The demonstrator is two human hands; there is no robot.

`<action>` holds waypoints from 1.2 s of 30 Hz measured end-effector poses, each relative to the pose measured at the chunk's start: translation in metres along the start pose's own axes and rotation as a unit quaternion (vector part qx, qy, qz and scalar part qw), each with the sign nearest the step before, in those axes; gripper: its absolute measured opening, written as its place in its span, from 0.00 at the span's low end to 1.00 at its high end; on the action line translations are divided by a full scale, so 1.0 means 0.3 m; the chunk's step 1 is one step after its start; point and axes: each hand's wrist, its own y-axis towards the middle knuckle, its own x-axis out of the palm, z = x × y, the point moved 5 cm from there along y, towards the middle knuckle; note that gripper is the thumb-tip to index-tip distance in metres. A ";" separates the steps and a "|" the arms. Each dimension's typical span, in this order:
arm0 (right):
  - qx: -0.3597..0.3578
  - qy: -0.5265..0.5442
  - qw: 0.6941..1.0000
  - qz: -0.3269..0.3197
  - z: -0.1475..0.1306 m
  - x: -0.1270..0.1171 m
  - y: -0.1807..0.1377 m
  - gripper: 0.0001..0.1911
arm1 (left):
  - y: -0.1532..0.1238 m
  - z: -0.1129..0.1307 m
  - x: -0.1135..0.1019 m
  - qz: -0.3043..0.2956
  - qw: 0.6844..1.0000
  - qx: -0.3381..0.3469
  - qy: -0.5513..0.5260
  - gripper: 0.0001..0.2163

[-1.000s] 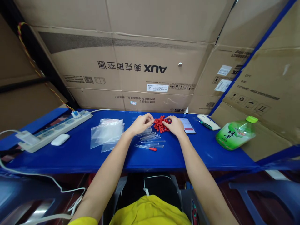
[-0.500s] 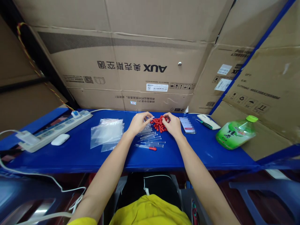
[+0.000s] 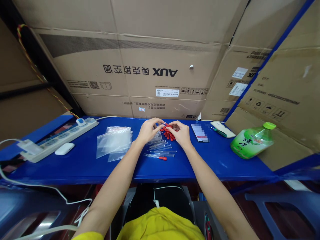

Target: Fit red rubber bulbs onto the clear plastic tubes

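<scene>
Two bare hands meet near the middle of a blue counter (image 3: 220, 163), fingertips almost touching. The left hand (image 3: 148, 130) has its grip curled nearly closed, thumb and fingers pinched around the end of a thin clear tube (image 3: 158, 125); the tube is small and partly hidden, so how much of it is held cannot be told. The right hand (image 3: 180, 132) has its grip also curled in tight, fingertips pinched on a small red cap (image 3: 167, 125) held right against the tube's end.

Just under and between the hands lies a small pile of red caps (image 3: 169, 134), partly covered by the right hand. Nearer the person, a loose row of clear tubes (image 3: 160, 145) lies flat on the counter, side by side. The nearest one, a capped tube (image 3: 159, 157), has a red cap on its right end.

To the left of the hands sits a stack of clear plastic bags (image 3: 114, 142). Farther left are a white earbud case (image 3: 64, 148) and a long power strip (image 3: 58, 137) with a cable. To the right of the hands lie a phone (image 3: 199, 132) face up, a white case (image 3: 222, 129), and a green bottle (image 3: 252, 141) on its side. Large cardboard boxes (image 3: 140, 60) form a wall behind the counter.
</scene>
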 end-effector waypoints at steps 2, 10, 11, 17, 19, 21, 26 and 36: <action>0.015 0.012 1.000 0.008 0.004 0.000 0.000 0.13 | 0.000 0.001 -0.001 -0.001 1.000 -0.005 0.005 0.12; -0.006 0.030 0.999 0.025 0.019 0.000 0.003 0.13 | 0.002 -0.003 -0.004 0.004 1.000 0.012 0.000 0.13; -0.009 0.030 0.999 0.027 0.020 -0.001 0.003 0.13 | 0.003 -0.004 -0.004 0.004 1.000 0.016 -0.004 0.13; -0.006 0.015 1.000 0.024 0.018 -0.005 0.003 0.13 | 0.006 -0.009 0.003 -0.008 1.000 0.015 -0.023 0.12; -0.011 0.010 1.000 0.024 0.017 -0.007 0.002 0.12 | 0.006 -0.010 0.005 -0.018 1.000 0.010 -0.022 0.12; -0.015 0.008 1.000 0.023 0.016 -0.008 0.001 0.12 | 0.006 -0.010 0.005 -0.023 0.999 0.011 -0.022 0.12; 0.000 0.007 1.000 0.011 0.022 -0.002 0.000 0.12 | 0.006 -0.011 0.005 -0.031 0.999 0.012 -0.026 0.11; 0.012 0.005 1.000 0.000 0.018 0.001 -0.001 0.11 | 0.008 -0.007 0.005 -0.046 0.998 0.022 -0.024 0.11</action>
